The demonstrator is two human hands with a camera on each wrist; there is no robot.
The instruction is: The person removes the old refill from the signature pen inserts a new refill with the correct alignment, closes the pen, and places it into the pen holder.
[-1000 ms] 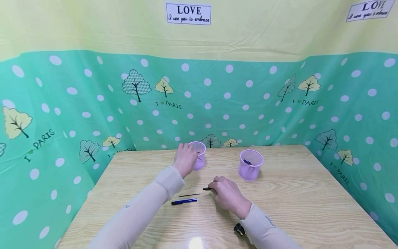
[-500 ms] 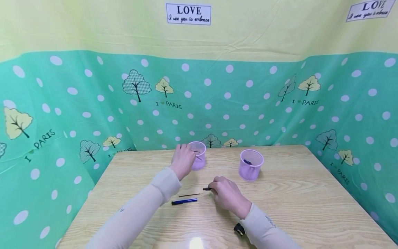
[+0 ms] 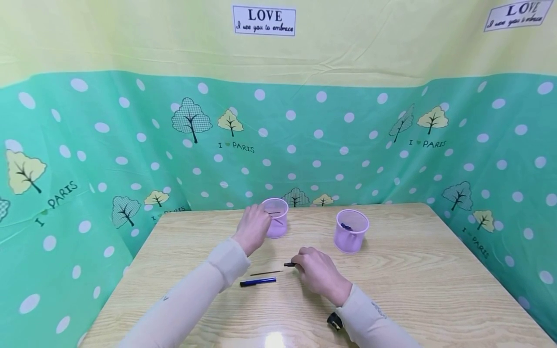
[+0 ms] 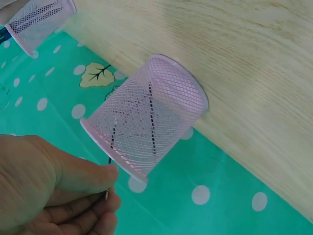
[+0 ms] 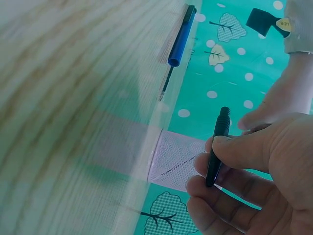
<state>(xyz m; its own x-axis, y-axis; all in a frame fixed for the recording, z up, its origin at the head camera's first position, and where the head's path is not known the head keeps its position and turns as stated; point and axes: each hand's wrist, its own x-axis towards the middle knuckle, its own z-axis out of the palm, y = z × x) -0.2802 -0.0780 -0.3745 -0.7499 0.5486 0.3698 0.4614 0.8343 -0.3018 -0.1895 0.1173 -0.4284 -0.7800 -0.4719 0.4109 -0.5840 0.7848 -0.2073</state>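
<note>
At the left mesh cup (image 3: 278, 229), my left hand (image 3: 253, 227) pinches a thin dark refill (image 4: 110, 160) at the rim, its lower part inside the cup; another thin stick shows through the mesh (image 4: 168, 112). My right hand (image 3: 321, 273) holds a short black pen part (image 5: 218, 142) between thumb and fingers, just above the table. Left of that hand lie a thin refill (image 3: 266, 273) and, nearer the front, a blue pen barrel (image 3: 261, 281) with a dark end.
A second lilac cup (image 3: 349, 240) with dark blue items inside stands on the right of the wooden table (image 3: 413, 270). A black object (image 3: 334, 321) shows beside the right sleeve. Patterned green cloth (image 3: 304, 125) hangs behind and at both sides.
My left hand has drawn slightly left and toward the front at the cup's rim, uncovering more of the thin stick there. The right hand and the table items look unmoved.
</note>
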